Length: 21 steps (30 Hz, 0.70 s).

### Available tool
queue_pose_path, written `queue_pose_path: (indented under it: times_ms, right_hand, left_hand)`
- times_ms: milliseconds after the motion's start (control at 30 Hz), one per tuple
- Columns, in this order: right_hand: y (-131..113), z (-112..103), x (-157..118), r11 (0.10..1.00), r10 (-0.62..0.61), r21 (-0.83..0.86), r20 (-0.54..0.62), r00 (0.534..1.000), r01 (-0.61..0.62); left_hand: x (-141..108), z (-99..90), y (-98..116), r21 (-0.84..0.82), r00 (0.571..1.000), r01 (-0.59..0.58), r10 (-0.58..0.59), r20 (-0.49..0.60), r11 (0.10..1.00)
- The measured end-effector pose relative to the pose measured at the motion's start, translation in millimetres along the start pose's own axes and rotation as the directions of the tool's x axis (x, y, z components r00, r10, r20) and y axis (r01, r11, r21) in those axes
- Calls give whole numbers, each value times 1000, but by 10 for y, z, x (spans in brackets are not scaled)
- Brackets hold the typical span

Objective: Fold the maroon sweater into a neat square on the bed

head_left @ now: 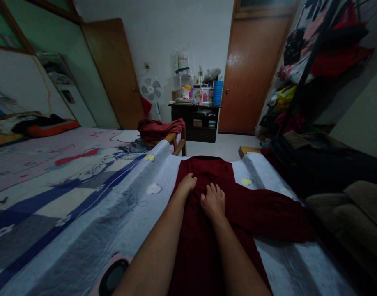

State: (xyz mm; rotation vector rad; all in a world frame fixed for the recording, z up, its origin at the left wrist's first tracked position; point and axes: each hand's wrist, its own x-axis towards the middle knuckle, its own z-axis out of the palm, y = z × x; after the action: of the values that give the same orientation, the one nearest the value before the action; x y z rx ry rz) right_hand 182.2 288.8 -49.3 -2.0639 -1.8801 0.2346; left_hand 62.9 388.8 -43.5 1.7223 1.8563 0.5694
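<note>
A dark red long-sleeved shirt (203, 246) lies spread on the bed, its collar end away from me. One sleeve (274, 213) stretches out to the right; on the left side no sleeve shows sticking out. My left hand (187, 183) is closed at the upper left part of the shirt, its fingers curled on the cloth. Just right of it and a little nearer, my right hand (214, 200) rests palm down on the shirt with its fingers stretched out.
A light patterned sheet (157, 213) covers the bed. A pink-rimmed device with a dark face (114, 273) lies at lower left. Folded reddish cloth (159, 129) hangs on a wooden bed end. Dark clothes (333, 164) are piled at right. A fan (151, 88) and a dark cabinet (191, 133) stand behind.
</note>
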Motion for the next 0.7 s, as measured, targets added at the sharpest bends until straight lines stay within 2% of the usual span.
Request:
queue_pose_path:
  times_ms: [67, 233, 400, 500, 567, 633, 700]
  right_hand:
    - [35, -32, 22, 1000, 0, 3, 24, 1000, 0]
    - [175, -92, 79, 1000, -5, -7, 45, 999, 5]
    - [312, -170, 111, 998, 42, -37, -22, 999, -42]
    - [349, -304, 141, 999, 42, 6, -6, 999, -42]
    - [348, -407, 152, 999, -4, 40, 18, 1000, 3]
    - [330, -495, 142, 992, -104, 78, 103, 989, 96]
    - [299, -556, 113, 979, -197, 102, 215, 957, 179]
  left_hand:
    - [-143, 29, -39, -19, 999, -9, 8, -35, 1000]
    - [-383, 59, -160, -65, 989, -122, 116, -97, 990]
    - [-334, 57, -259, -123, 982, -175, 164, -88, 977]
    - [-283, 60, -291, -155, 981, -188, 177, -82, 970]
    - [-271, 58, -296, -175, 980, -192, 180, -79, 966]
    - [-273, 48, -291, -196, 981, -192, 180, -79, 962]
    - [-280, 24, -281, -215, 981, -191, 177, -81, 958]
